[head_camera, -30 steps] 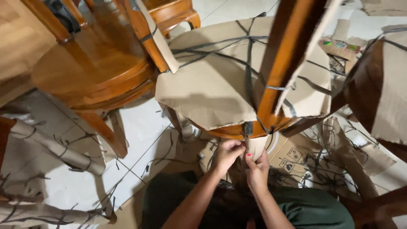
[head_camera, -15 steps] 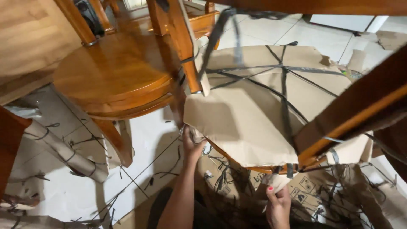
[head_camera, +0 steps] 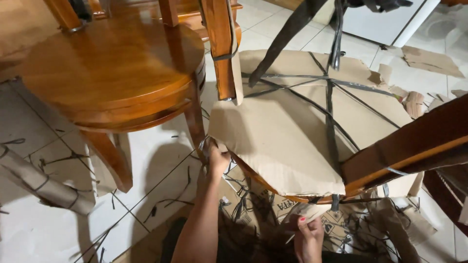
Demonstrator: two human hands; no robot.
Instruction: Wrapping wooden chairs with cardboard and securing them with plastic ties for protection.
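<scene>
Cardboard sheet (head_camera: 278, 141), brown and corrugated, is lying over the round seat of a wooden chair (head_camera: 390, 156) that we are unwrapping; it is crossed by black plastic straps (head_camera: 329, 117) running out from a knot at its far side. We are holding its near-left corner with our left hand (head_camera: 218, 160), fingers curled round the edge and clamped on it, where half a second ago that hand was only arriving at the corner and a second ago both hands were working together at the near rim. Our right hand (head_camera: 308, 237) is now sitting lower and nearer, at the near edge under the seat, fingers closed around a slim pale tool whose kind we cannot tell; its tip is pointing left and up towards the strap end (head_camera: 334, 202) hanging below the rim. The hands have parted, so we are judging that the binding at the near rim is loosened and the sheet is starting to be lifted from the left. A second chair (head_camera: 112, 73), bare and varnished, is standing just left of the wrapped one. Strap offcuts (head_camera: 165, 204) and cardboard scraps (head_camera: 431, 58) are littering the white tiled floor (head_camera: 48, 229); a rolled cardboard sleeve (head_camera: 39, 182) is lying at the near left.
</scene>
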